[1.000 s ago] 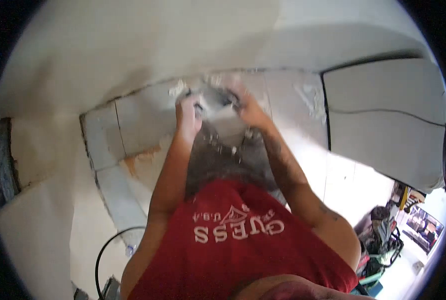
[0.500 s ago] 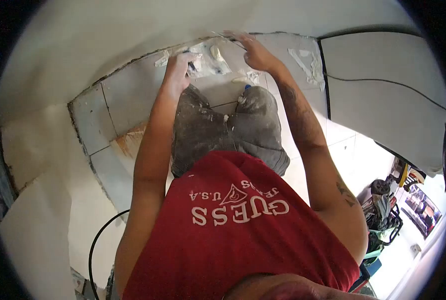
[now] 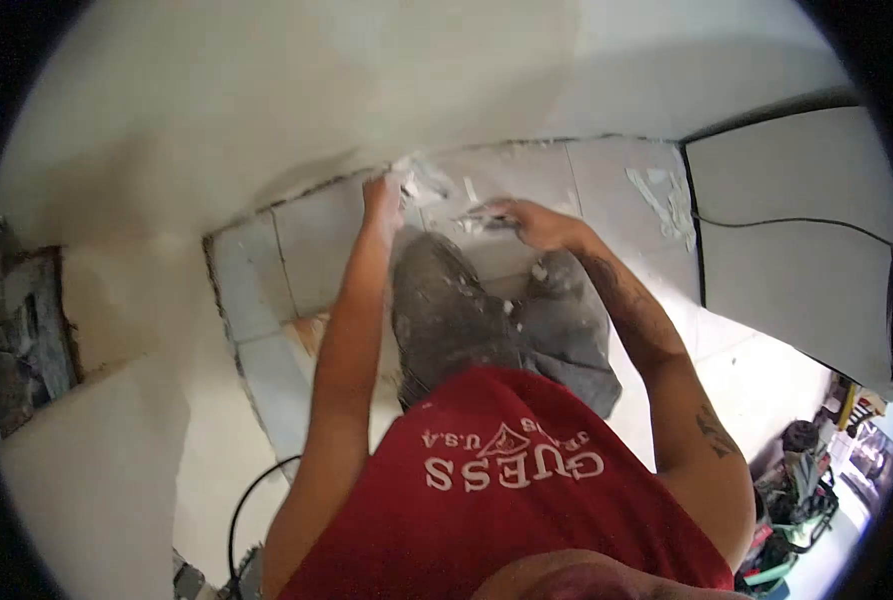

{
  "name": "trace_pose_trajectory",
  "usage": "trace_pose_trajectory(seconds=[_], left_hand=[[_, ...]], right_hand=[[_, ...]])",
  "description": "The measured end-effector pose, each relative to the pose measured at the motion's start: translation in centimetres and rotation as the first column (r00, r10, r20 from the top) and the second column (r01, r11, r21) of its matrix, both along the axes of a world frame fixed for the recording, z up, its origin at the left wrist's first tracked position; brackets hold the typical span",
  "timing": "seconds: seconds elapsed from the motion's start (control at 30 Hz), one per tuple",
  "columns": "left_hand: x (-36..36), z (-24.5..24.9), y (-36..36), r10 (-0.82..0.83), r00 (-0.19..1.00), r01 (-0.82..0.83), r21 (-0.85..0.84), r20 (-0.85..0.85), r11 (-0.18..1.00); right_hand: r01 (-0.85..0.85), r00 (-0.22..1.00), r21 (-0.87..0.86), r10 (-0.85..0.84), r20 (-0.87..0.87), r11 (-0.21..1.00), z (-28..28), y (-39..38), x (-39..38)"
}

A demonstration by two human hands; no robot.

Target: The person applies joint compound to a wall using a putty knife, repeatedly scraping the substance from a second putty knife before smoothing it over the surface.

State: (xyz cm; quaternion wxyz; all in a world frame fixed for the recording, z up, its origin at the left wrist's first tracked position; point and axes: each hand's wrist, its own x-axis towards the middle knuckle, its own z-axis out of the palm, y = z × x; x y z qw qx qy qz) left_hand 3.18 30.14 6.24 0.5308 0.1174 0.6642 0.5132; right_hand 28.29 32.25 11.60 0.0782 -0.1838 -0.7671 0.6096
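My left hand [image 3: 382, 202] is closed at the foot of the wall, its fingers pale with white residue. It grips a flat plate smeared with white paste [image 3: 424, 182], which is tilted and blurred by motion. To the right, my right hand [image 3: 531, 222] is closed on a thin, flat tool like a putty knife [image 3: 496, 215]. Its blade points left towards the plate, low over the floor tiles [image 3: 521, 170]. The exact shape of the tool is smeared. Bits of white material [image 3: 469, 222] show near its tip.
My dusty grey trousers [image 3: 466, 310] are bent at the knees on the tiles. A pale wall [image 3: 446, 80] runs ahead. White scraps [image 3: 663, 205] lie to the right beside a light panel [image 3: 786, 220] with a cable [image 3: 796, 222] across it. A black hose [image 3: 234, 520] curves at lower left.
The view has shifted, showing more wall. My left hand has tilted the pasted plate up by the wall. My right hand has come back from the wall, lower and nearer my knees.
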Motion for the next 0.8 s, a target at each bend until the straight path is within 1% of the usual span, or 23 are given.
trace_pose_trajectory(seconds=[0.03, 0.07, 0.1, 0.13, 0.17, 0.2, 0.23, 0.27, 0.3, 0.33, 0.37, 0.4, 0.43, 0.5, 0.53, 0.57, 0.63, 0.7, 0.8], left_hand=[[-0.2, -0.1, -0.5, 0.102, 0.995, -0.102, 0.062, -0.001, 0.993], [-0.2, -1.2, -1.1, 0.202, 0.979, -0.202, 0.123, 0.014, 0.972], [-0.5, -4.3, -2.5, 0.169, 0.985, -0.172, 0.128, 0.032, 0.977], [-0.5, -6.7, -4.0, 0.137, 0.989, -0.143, 0.128, 0.053, 0.981], [0.2, -6.4, -6.1, -0.035, 0.999, 0.041, 0.152, -0.039, 0.988], [1.0, -8.1, -8.6, -0.174, 0.960, 0.213, 0.168, -0.218, 0.963], [1.8, -9.8, -11.0, -0.272, 0.876, 0.360, 0.165, -0.398, 0.918], [2.3, -10.7, -11.9, -0.285, 0.853, 0.381, 0.149, -0.438, 0.912], [2.7, -11.7, -12.7, -0.297, 0.828, 0.401, 0.132, -0.476, 0.906], [3.2, -9.2, -12.1, -0.265, 0.914, 0.310, 0.106, -0.306, 0.945], [3.5, -7.6, -12.0, -0.211, 0.970, 0.219, 0.055, -0.124, 0.974], [3.5, -7.7, -12.4, -0.177, 0.980, 0.183, 0.051, -0.095, 0.982], [3.4, -8.2, -12.3, -0.142, 0.987, 0.146, 0.055, -0.069, 0.988], [3.2, -8.7, -11.9, -0.151, 0.987, 0.154, 0.058, -0.053, 0.986], [3.1, -8.9, -11.8, -0.160, 0.986, 0.163, 0.064, -0.056, 0.985], [3.0, -9.1, -11.7, -0.166, 0.984, 0.170, 0.068, -0.058, 0.983], [2.9, -9.4, -11.7, -0.174, 0.983, 0.178, 0.073, -0.065, 0.981], [2.8, -9.7, -11.8, -0.178, 0.981, 0.184, 0.074, -0.078, 0.980], [3.0, -9.9, -11.7, -0.142, 0.983, 0.151, 0.075, -0.112, 0.986]], right_hand=[[0.147, 0.989, -0.202, -0.145, 0.025, 0.968, 1.0, -0.3, 0.2], [0.282, 0.958, -0.394, -0.275, 0.078, 0.875, 2.2, -0.5, 0.7], [0.416, 0.898, -0.469, -0.432, 0.080, 0.779, 2.0, -0.1, 0.5], [0.525, 0.811, -0.535, -0.579, 0.080, 0.662, 1.8, 0.3, 0.2], [0.635, 0.668, -0.521, -0.745, -0.001, 0.570, -0.7, 0.8, -0.8], [0.745, 0.621, -0.207, -0.772, -0.132, 0.634, -0.7, 1.5, -1.9], [0.833, 0.550, 0.218, -0.804, -0.225, 0.508, -0.7, 2.1, -3.1], [0.821, 0.434, 0.525, -0.843, -0.317, 0.225, -0.7, 2.7, -4.2], [0.778, 0.381, 0.623, -0.845, -0.376, 0.073, 2.9, 2.6, -6.0], [0.970, 0.196, 0.223, -0.868, -0.456, 0.102, 2.6, 3.9, -7.9], [0.988, 0.049, -0.112, -0.900, -0.432, 0.108, 4.0, 4.2, -9.8], [0.893, -0.130, -0.447, -0.914, -0.384, 0.060, 5.5, 4.5, -11.7], [0.763, -0.240, -0.647, -0.923, -0.300, 0.012, 8.9, 4.6, -13.4], [0.919, -0.248, -0.390, -0.845, -0.474, -0.051, 7.4, 6.7, -16.1], [0.962, -0.231, -0.252, -0.800, -0.553, -0.104, 7.7, 7.2, -17.5], [0.976, -0.219, -0.116, -0.792, -0.570, -0.186, 7.8, 7.3, -18.9], [0.927, -0.183, 0.162, -0.783, -0.594, -0.339, 10.1, 6.4, -22.1], [0.948, -0.206, 0.132, -0.873, -0.441, -0.290, 10.3, 7.0, -25.4], [0.959, -0.130, 0.161, -0.869, -0.478, -0.232, 12.1, 5.5, -29.0]])
